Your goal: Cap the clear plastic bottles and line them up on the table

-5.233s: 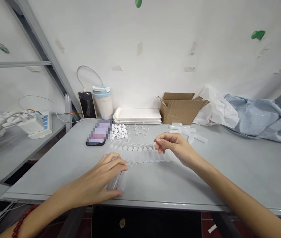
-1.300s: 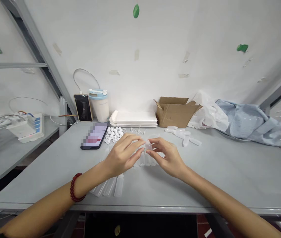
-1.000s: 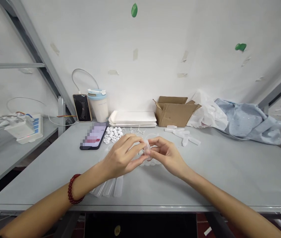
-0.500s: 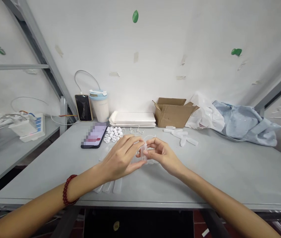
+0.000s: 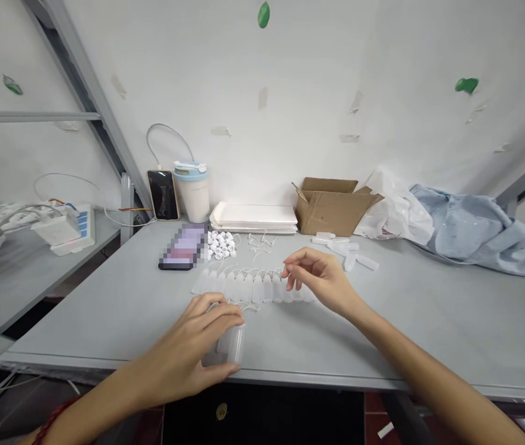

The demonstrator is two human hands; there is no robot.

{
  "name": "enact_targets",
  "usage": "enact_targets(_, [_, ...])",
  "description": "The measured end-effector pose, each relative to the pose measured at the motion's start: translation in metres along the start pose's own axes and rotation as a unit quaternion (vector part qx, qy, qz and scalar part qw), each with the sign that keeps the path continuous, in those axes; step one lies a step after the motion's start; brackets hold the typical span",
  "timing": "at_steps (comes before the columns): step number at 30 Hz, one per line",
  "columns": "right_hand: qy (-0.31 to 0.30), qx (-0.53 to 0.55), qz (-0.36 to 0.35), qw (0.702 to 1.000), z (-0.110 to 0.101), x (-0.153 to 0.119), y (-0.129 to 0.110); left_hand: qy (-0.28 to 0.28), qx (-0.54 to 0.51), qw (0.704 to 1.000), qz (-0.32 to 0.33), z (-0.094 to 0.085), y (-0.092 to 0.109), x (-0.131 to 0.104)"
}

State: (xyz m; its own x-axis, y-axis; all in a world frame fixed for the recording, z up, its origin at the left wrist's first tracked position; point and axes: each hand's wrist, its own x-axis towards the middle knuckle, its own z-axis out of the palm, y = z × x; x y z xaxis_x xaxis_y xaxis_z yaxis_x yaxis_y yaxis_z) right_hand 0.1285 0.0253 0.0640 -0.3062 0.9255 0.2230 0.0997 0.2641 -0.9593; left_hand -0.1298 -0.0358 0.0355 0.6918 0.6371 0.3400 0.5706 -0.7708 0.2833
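Note:
My left hand [image 5: 209, 343] is near the table's front edge, thumb below and fingers above a clear plastic tube [image 5: 237, 344], gripping it lengthwise. More clear plastic shows beneath the palm, partly hidden. Over the right part of a row of translucent tubes with thin white cords [image 5: 255, 287], my right hand [image 5: 315, 278] hovers with its fingers bent and thumb and fingertips pressed together. Whether a cord is between those fingertips I cannot make out. A few loose white cords [image 5: 248, 307] lie just in front of the row.
White caps [image 5: 220, 245] are piled beside a phone [image 5: 183, 247]. More cords [image 5: 261, 241] lie before a stack of white trays [image 5: 255, 217]. Further right are a cardboard box [image 5: 334, 210], several loose tubes [image 5: 345, 250], a plastic bag [image 5: 394, 213] and blue cloth [image 5: 475, 232].
Both hands were together around one small tube; now they are apart. The left has moved down toward the front edge to a clear tube, the right slightly rightward above the row, which is uncovered.

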Motion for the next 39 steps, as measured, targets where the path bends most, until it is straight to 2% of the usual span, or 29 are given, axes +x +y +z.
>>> enact_targets(4, [0.037,-0.031,-0.018,0.999,-0.012,0.005,-0.001,-0.047,-0.021,0.999,-0.017,0.002,-0.006,0.007])
enact_targets(14, [0.141,-0.138,-0.047,0.979,-0.049,0.019,0.006,-0.087,-0.012,0.996,-0.019,-0.007,-0.010,0.016])
enact_targets(16, [0.120,-0.202,-0.017,0.972,-0.059,0.020,0.004,-0.079,-0.011,0.997,-0.013,-0.012,-0.013,0.022])
enact_targets(18, [0.075,-0.299,0.033,0.951,-0.069,0.021,0.003,-0.056,-0.009,0.998,-0.011,-0.018,-0.020,0.031])
enact_targets(23, [0.011,-0.520,0.132,0.844,-0.094,0.023,0.008,-0.010,0.022,0.999,-0.033,-0.026,-0.048,0.075])
enact_targets(27, [-0.044,-0.566,0.211,0.796,-0.111,0.022,0.007,-0.030,0.094,0.994,-0.043,-0.018,-0.074,0.115])
enact_targets(30, [-0.051,-0.583,0.274,0.763,-0.120,0.019,0.002,-0.053,0.142,0.988,-0.029,-0.008,-0.087,0.135])
enact_targets(34, [-0.055,-0.588,0.314,0.744,-0.127,0.018,-0.001,-0.086,0.169,0.982,0.009,0.007,-0.097,0.146])
enact_targets(39, [-0.091,-0.562,0.340,0.749,-0.132,0.024,0.009,-0.086,0.172,0.981,0.017,0.014,-0.099,0.146])
